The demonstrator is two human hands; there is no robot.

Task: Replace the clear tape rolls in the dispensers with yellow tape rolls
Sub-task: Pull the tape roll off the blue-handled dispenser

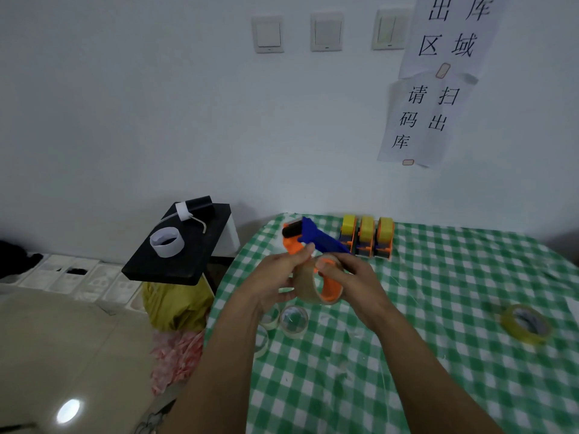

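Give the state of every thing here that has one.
held dispenser, raised above the table, not yet emptied.
clear roll, around the held dispenser's orange hub.
left hand, grips the held dispenser.
right hand, grips the clear roll.
back dispensers, upright, loaded with yellow rolls.
loose yellow roll, flat on the table.
spare clear rolls, loose on the table.

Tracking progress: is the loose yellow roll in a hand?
No, the yellow roll lies on the tablecloth, apart from the left hand and right hand gripping the dispenser.
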